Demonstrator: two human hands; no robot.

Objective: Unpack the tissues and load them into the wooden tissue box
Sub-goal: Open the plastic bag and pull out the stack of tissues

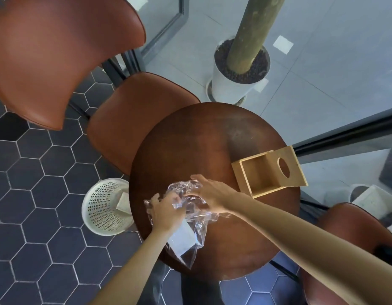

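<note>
Head view: my left hand (166, 213) and right hand (210, 192) both clutch the clear wrapper (197, 219); tissues (183, 238) under my left; wooden tissue box (269, 172) beyond my right.

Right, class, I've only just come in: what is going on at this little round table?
A person is unpacking tissues. Both hands grip the clear plastic wrapper: the left hand by the white tissue stack, which still sits partly inside it, and the right hand on the crumpled far end. The wooden tissue box lies open and empty on the round wooden table. A white wastebasket stands on the floor beside it.
</note>
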